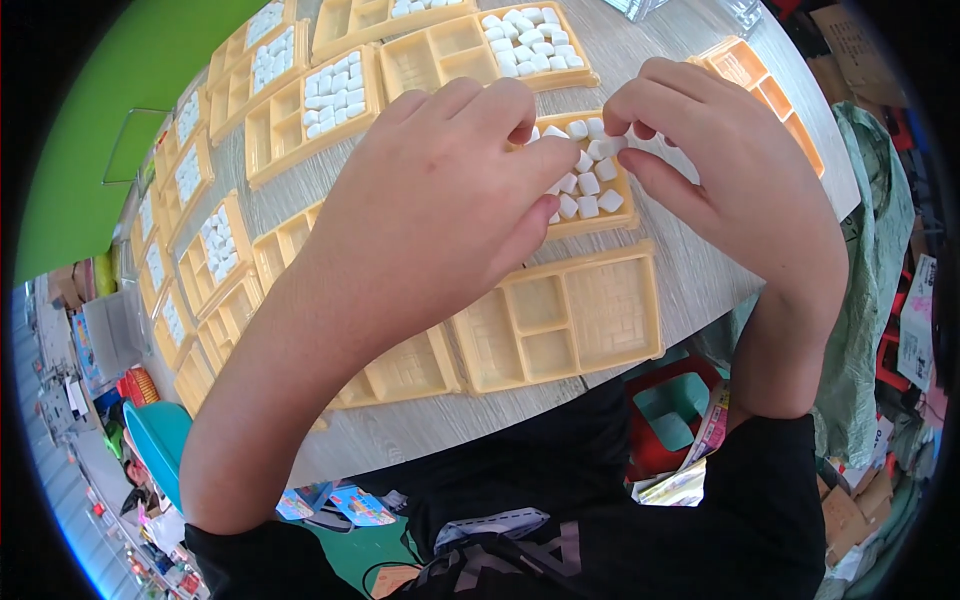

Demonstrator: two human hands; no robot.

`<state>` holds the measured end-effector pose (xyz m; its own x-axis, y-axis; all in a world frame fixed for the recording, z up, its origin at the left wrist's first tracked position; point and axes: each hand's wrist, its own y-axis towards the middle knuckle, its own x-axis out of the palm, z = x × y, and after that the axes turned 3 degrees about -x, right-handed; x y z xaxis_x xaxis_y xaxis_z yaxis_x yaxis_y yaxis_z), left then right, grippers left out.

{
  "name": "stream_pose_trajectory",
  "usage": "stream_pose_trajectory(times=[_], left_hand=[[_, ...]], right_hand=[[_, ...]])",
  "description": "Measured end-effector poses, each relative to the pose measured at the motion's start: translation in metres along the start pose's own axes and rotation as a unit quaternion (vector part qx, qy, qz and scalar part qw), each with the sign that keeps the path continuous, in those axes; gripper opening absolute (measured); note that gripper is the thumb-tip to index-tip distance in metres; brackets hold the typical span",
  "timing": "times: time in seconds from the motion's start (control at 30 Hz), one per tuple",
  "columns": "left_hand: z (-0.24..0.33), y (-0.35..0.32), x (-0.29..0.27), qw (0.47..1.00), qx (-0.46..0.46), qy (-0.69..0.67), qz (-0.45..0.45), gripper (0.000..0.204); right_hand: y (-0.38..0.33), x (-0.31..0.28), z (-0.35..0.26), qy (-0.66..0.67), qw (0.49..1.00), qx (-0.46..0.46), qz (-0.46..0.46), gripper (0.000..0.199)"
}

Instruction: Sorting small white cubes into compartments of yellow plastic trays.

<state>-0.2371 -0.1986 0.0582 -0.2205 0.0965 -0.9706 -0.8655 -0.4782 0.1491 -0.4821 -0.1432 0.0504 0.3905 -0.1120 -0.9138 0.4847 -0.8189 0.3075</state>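
Note:
Both my hands work over a pale yellow tray [590, 223] with small white pillow-shaped pieces [589, 184] in its large compartment. My left hand [465, 165] reaches across from the left, covering the rest of that tray. Its fingers are bent, with the index finger and thumb apart at the pieces and nothing visible between them. From the right comes my right hand [715, 165], its index finger and thumb closing around a white piece [617, 143] near the tray's right edge. Closer to me lies another yellow tray [545, 375], whose compartments hold nothing.
More trays cover the table's left and far side; one filled tray [400, 62] stands just beyond my hands. Another tray [815, 150] lies at the right edge of the grey table [690, 285]. A red bin [650, 450] stands below the near edge.

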Motion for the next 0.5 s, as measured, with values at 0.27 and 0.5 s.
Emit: stream_pose_trajectory(times=[0.27,0.5], left_hand=[[-0.002,-0.004,0.001,1.0,-0.011,-0.003,0.003,0.031],[-0.002,-0.011,0.0,1.0,-0.012,-0.003,0.017,0.029]], right_hand=[[0.009,0.001,-0.002,-0.017,1.0,-0.002,0.003,0.014],[0.015,0.007,-0.012,-0.049,0.999,0.002,-0.009,0.014]])
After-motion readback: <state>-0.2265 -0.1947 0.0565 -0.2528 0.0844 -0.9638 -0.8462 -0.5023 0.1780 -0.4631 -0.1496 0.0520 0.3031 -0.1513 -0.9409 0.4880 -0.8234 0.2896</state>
